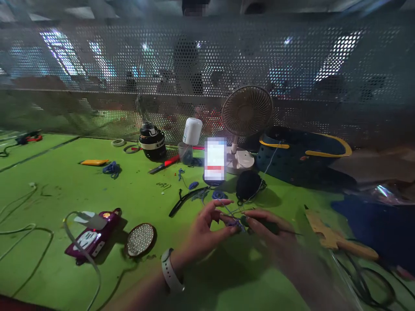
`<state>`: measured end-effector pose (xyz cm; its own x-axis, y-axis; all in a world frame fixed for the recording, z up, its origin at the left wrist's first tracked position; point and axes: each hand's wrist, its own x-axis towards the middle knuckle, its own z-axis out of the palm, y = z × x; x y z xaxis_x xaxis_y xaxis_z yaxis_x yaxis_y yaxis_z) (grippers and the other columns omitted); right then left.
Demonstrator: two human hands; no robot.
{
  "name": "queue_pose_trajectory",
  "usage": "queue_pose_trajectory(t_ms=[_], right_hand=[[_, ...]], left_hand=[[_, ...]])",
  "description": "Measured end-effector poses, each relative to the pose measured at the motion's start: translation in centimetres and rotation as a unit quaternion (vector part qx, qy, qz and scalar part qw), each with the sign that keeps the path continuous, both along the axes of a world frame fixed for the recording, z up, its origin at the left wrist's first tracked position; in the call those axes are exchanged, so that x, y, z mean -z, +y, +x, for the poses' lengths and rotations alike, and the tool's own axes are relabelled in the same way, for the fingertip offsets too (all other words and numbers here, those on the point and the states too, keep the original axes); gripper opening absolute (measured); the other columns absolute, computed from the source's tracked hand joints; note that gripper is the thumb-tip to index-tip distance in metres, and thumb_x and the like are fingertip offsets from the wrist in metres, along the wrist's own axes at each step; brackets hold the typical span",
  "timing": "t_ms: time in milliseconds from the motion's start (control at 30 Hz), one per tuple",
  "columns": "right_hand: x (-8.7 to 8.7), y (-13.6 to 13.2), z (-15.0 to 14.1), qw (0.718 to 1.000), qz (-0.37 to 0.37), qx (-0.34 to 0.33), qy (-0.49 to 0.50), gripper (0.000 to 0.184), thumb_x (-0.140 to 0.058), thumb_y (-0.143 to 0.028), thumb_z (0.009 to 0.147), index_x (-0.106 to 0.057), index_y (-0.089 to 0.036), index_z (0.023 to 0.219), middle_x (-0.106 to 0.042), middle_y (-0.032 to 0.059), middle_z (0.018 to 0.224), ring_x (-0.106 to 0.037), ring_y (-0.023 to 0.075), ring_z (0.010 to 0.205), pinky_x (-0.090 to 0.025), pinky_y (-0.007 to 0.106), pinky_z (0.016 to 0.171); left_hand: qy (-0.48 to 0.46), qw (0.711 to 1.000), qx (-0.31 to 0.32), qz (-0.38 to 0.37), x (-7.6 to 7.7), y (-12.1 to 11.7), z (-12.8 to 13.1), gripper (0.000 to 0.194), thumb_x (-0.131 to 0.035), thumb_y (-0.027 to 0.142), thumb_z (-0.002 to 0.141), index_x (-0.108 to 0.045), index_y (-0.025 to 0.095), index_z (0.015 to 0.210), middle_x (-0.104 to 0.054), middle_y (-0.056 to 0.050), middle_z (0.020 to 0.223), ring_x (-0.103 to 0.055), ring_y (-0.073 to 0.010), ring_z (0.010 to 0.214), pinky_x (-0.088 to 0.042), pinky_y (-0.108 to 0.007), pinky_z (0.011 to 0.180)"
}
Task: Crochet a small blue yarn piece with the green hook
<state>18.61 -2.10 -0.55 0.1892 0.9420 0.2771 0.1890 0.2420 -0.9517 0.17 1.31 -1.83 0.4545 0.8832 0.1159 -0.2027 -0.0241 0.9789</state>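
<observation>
My left hand [210, 224] pinches a small purple-blue crochet piece [238, 223] between thumb and fingers. A strand of yarn runs over its raised index finger. My right hand [272, 229] is closed around a crochet hook [267, 225] with a dark green handle, its tip meeting the crochet piece. Behind the hands lies a dark ball of yarn [249, 185], touched by a light strand. A small blue crocheted piece [219, 195] rests in front of the lit phone [215, 160], whose screen is blurred.
A green table [136, 285] carries a fan [247, 112], a dark basket [298, 160] with yellow trim, a black bottle [152, 142], a purple power strip [94, 235] with cables, a round studded disc [140, 240] and a wooden tool [340, 237]. A perforated metal panel [113, 65] stands behind.
</observation>
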Motion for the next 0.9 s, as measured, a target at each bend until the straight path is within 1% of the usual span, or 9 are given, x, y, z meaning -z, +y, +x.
queue_pose_trajectory(t_ms=[167, 300, 367, 500, 600, 700, 800, 833, 900], right_hand=[[0.4, 0.0, 0.3, 0.999, -0.009, 0.026, -0.018, 0.008, -0.079, -0.038, 0.073, -0.081, -0.032, 0.078, -0.079, 0.0003, 0.077, -0.073, 0.0183, 0.071, -0.059, 0.025, 0.059], [1.0, 0.2, 0.6, 0.997, 0.051, -0.027, -0.046, 0.014, -0.079, -0.031, 0.074, -0.079, -0.033, 0.088, -0.078, 0.0001, 0.085, -0.074, 0.0194, 0.079, -0.061, 0.028, 0.068], [1.2, 0.3, 0.6, 0.994, 0.083, -0.048, -0.056, 0.016, -0.078, -0.028, 0.077, -0.078, -0.034, 0.092, -0.078, -0.0006, 0.090, -0.073, 0.0193, 0.084, -0.061, 0.030, 0.075], [1.2, 0.0, 0.2, 0.990, 0.091, -0.050, -0.099, 0.016, -0.071, -0.025, 0.085, -0.075, -0.033, 0.097, -0.078, -0.0011, 0.094, -0.074, 0.0182, 0.087, -0.060, 0.031, 0.082], [0.8, -0.3, 0.0, 0.976, 0.140, -0.041, -0.164, 0.017, -0.067, -0.023, 0.089, -0.073, -0.030, 0.102, -0.077, 0.0019, 0.101, -0.073, 0.0199, 0.094, -0.059, 0.033, 0.083], [0.4, -0.5, 0.1, 0.934, 0.225, -0.014, -0.277, 0.019, -0.062, -0.022, 0.092, -0.070, -0.027, 0.108, -0.077, 0.0058, 0.107, -0.072, 0.0224, 0.099, -0.056, 0.041, 0.091], [0.4, -0.6, 0.2, 0.881, 0.317, -0.007, -0.351, 0.023, -0.056, -0.018, 0.095, -0.067, -0.024, 0.114, -0.078, 0.0078, 0.109, -0.073, 0.0214, 0.098, -0.053, 0.043, 0.095], [0.5, -0.6, 0.3, 0.875, 0.337, -0.004, -0.348, 0.024, -0.055, -0.017, 0.095, -0.067, -0.024, 0.114, -0.078, 0.0076, 0.108, -0.073, 0.0209, 0.097, -0.052, 0.043, 0.095], [0.8, -0.6, 0.2, 0.883, 0.342, 0.014, -0.320, 0.024, -0.054, -0.017, 0.096, -0.066, -0.027, 0.114, -0.078, 0.0057, 0.107, -0.073, 0.0207, 0.096, -0.051, 0.044, 0.095]], left_hand=[[0.006, 1.000, -0.022, -0.009, -0.2, 0.0, 0.1, 0.062, -0.083, 0.025, 0.071, -0.054, 0.018, 0.126, -0.072, -0.005, 0.083, -0.068, -0.0224, 0.085, -0.053, -0.042, 0.084], [0.018, 0.999, -0.033, -0.011, -0.6, -0.1, 0.2, 0.063, -0.082, 0.025, 0.071, -0.053, 0.015, 0.127, -0.074, -0.006, 0.084, -0.070, -0.0238, 0.085, -0.053, -0.044, 0.084], [0.047, 0.997, -0.054, 0.020, -0.7, -0.1, 0.3, 0.060, -0.081, 0.024, 0.072, -0.055, 0.014, 0.125, -0.075, -0.006, 0.083, -0.071, -0.0240, 0.084, -0.052, -0.045, 0.087], [0.088, 0.986, -0.089, 0.108, -0.6, -0.1, 0.4, 0.053, -0.075, 0.021, 0.077, -0.056, 0.013, 0.125, -0.078, -0.007, 0.083, -0.073, -0.0236, 0.083, -0.050, -0.047, 0.093], [0.096, 0.983, -0.099, 0.124, -0.5, -0.3, 0.5, 0.051, -0.071, 0.021, 0.081, -0.055, 0.014, 0.130, -0.078, -0.008, 0.087, -0.074, -0.0244, 0.086, -0.049, -0.048, 0.096], [0.081, 0.990, -0.081, 0.077, -0.5, -0.5, 0.6, 0.052, -0.072, 0.023, 0.082, -0.056, 0.017, 0.130, -0.079, -0.008, 0.088, -0.074, -0.0248, 0.088, -0.051, -0.048, 0.094], [0.013, 0.999, -0.026, -0.034, -0.6, -0.6, 0.6, 0.059, -0.078, 0.026, 0.078, -0.055, 0.019, 0.131, -0.078, -0.006, 0.086, -0.073, -0.0231, 0.089, -0.055, -0.041, 0.088], [-0.017, 0.997, -0.008, -0.070, -0.6, -0.6, 0.6, 0.061, -0.080, 0.026, 0.076, -0.055, 0.019, 0.132, -0.078, -0.005, 0.085, -0.073, -0.0217, 0.088, -0.055, -0.038, 0.086], [-0.068, 0.990, 0.017, -0.122, -0.7, -0.6, 0.5, 0.063, -0.083, 0.026, 0.073, -0.056, 0.020, 0.130, -0.077, -0.004, 0.083, -0.072, -0.0182, 0.086, -0.055, -0.033, 0.083]])
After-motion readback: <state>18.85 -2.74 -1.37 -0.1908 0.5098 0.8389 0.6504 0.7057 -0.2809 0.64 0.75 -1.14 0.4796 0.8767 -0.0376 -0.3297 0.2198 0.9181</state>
